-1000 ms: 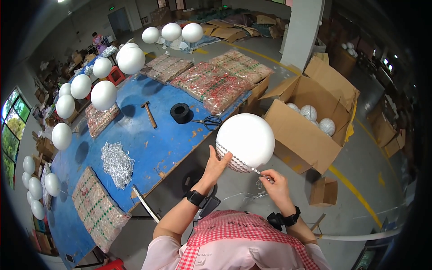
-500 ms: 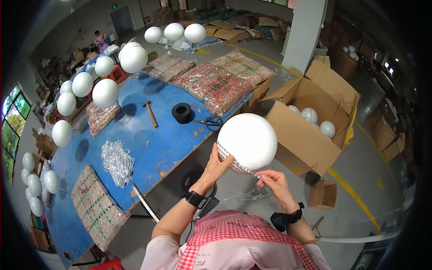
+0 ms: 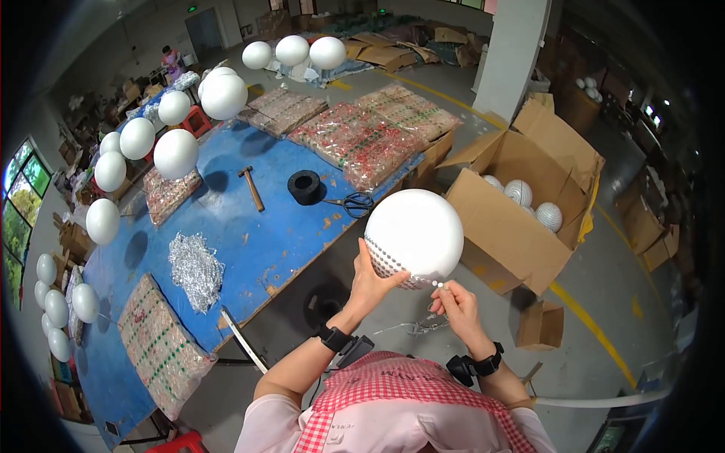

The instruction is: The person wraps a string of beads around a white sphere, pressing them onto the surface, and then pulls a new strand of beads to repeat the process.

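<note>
On the left, the blue worktop (image 3: 249, 241) carries a hammer (image 3: 251, 188), a black tape roll (image 3: 304, 186) and scissors (image 3: 353, 202). The left hand (image 3: 371, 281) cups the white ball (image 3: 414, 234) from below, above the floor. The right hand (image 3: 453, 303) pinches a bead string (image 3: 434, 282) at the ball's underside. An open cardboard box (image 3: 521, 196) stands on the right.

white ball (image 3: 414, 232) – beaded band below; blue table (image 3: 249, 241); brown box (image 3: 521, 204); black tape roll (image 3: 305, 186)

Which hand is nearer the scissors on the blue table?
Left. The left hand cups the white ball just below the scissors; the right hand pinches the bead strand farther right.
</note>
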A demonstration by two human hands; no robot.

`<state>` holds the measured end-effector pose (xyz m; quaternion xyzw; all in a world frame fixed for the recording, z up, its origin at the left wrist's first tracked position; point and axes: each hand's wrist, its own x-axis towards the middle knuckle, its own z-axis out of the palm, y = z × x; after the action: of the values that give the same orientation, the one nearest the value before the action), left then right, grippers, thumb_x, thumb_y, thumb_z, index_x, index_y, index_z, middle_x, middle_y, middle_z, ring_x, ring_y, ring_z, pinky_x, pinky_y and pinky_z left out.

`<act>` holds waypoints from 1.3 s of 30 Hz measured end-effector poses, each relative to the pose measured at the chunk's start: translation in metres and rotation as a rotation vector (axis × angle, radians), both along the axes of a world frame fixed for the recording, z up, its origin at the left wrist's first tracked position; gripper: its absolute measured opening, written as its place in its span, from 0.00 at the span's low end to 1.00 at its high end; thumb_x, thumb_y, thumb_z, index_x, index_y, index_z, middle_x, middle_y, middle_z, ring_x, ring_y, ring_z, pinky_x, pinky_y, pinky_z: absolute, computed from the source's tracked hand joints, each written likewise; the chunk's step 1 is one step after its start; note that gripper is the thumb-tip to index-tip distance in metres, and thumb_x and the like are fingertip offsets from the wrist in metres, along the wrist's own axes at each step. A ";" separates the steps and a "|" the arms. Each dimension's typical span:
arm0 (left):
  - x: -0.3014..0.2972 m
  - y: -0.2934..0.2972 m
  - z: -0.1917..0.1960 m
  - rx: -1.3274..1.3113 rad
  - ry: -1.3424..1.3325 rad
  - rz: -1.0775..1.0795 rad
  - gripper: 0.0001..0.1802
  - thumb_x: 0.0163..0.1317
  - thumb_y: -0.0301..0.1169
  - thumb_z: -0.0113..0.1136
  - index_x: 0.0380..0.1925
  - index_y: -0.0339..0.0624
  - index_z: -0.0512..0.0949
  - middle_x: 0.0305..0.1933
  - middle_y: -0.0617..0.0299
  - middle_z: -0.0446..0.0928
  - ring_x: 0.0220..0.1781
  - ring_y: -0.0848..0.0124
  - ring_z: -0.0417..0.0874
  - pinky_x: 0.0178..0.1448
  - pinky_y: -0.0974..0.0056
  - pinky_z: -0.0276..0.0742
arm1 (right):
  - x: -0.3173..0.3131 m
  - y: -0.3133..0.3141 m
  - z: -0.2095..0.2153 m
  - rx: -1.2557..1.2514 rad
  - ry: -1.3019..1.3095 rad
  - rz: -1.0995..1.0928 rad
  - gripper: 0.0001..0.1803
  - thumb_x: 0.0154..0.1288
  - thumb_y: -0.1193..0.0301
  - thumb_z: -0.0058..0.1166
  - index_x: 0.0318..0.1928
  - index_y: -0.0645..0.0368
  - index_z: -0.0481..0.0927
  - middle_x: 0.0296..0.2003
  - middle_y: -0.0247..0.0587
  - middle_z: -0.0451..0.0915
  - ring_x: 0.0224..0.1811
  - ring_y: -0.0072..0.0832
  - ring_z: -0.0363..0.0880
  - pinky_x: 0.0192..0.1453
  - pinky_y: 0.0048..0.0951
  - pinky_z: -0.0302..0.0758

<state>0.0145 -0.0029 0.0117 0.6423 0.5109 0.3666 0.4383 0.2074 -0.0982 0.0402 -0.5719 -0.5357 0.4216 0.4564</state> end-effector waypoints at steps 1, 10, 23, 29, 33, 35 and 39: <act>0.000 0.000 -0.001 -0.006 -0.011 0.003 0.70 0.42 0.54 0.72 0.67 0.25 0.34 0.66 0.33 0.49 0.68 0.46 0.57 0.69 0.56 0.59 | -0.001 -0.003 0.002 -0.001 -0.037 -0.010 0.10 0.67 0.70 0.50 0.37 0.66 0.79 0.23 0.34 0.80 0.25 0.15 0.75 0.28 0.16 0.69; -0.001 0.008 -0.017 -0.047 -0.170 -0.004 0.68 0.43 0.54 0.72 0.68 0.26 0.36 0.67 0.33 0.51 0.69 0.48 0.57 0.69 0.57 0.58 | 0.000 -0.007 0.010 0.127 0.063 -0.015 0.06 0.63 0.76 0.54 0.38 0.64 0.83 0.25 0.34 0.80 0.27 0.16 0.76 0.31 0.16 0.69; 0.001 -0.002 -0.003 0.024 0.037 0.031 0.65 0.45 0.44 0.73 0.68 0.26 0.36 0.70 0.39 0.47 0.71 0.56 0.56 0.71 0.60 0.57 | -0.001 -0.003 0.007 -0.265 -0.193 0.030 0.08 0.61 0.71 0.56 0.38 0.63 0.81 0.22 0.37 0.78 0.23 0.21 0.77 0.29 0.24 0.72; 0.003 0.003 -0.011 0.009 -0.149 0.050 0.68 0.41 0.52 0.74 0.68 0.27 0.39 0.65 0.35 0.54 0.67 0.49 0.59 0.68 0.56 0.59 | -0.010 -0.011 0.015 0.217 -0.149 -0.012 0.08 0.63 0.73 0.54 0.39 0.65 0.81 0.24 0.37 0.77 0.25 0.20 0.74 0.28 0.22 0.69; 0.001 0.007 -0.023 -0.043 -0.217 0.042 0.66 0.42 0.49 0.74 0.68 0.27 0.40 0.67 0.35 0.53 0.69 0.50 0.58 0.69 0.57 0.59 | -0.011 -0.007 0.013 0.158 -0.142 -0.043 0.07 0.61 0.75 0.56 0.37 0.66 0.82 0.22 0.34 0.75 0.24 0.18 0.71 0.27 0.21 0.66; -0.001 0.009 -0.025 -0.048 -0.212 0.042 0.65 0.43 0.47 0.74 0.68 0.27 0.40 0.67 0.35 0.52 0.69 0.50 0.59 0.69 0.57 0.59 | -0.011 -0.005 0.008 0.147 -0.172 -0.090 0.06 0.61 0.76 0.56 0.35 0.66 0.83 0.23 0.31 0.74 0.23 0.15 0.69 0.26 0.18 0.64; -0.005 0.012 -0.025 -0.175 -0.312 0.046 0.64 0.45 0.47 0.73 0.69 0.30 0.39 0.68 0.37 0.52 0.67 0.52 0.61 0.67 0.58 0.63 | -0.012 -0.002 -0.004 0.241 -0.204 -0.146 0.06 0.60 0.75 0.58 0.33 0.67 0.82 0.22 0.31 0.76 0.23 0.14 0.70 0.26 0.17 0.64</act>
<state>0.0099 0.0094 -0.0135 0.5251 0.4810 0.4260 0.5581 0.1953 -0.1005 0.0362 -0.5902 -0.5830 0.2596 0.4944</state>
